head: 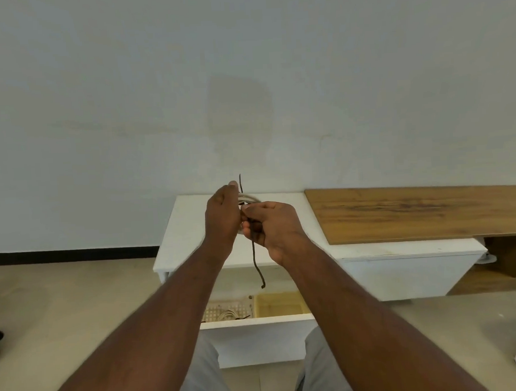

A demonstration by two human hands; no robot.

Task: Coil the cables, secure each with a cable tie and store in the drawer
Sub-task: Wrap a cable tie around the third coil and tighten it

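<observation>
Tying off a coil, the left hand (222, 218) grips the white cable (247, 199) while the right hand (272, 229) pinches the dark tie (256, 264). Next, cinching; then the open drawer (257, 322) at six o'clock.

Sparse home room: bare white wall (244, 76), low white cabinet (374, 267), wooden shelf top (416, 211), tiled floor (61, 295).

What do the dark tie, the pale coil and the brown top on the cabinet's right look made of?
Dark tie: thin, limp, matte, perhaps fabric or coated wire. Pale coil: smooth, off-white, likely plastic-jacketed cable. Brown top: wood-grain streaks, matte, possibly laminate.
</observation>
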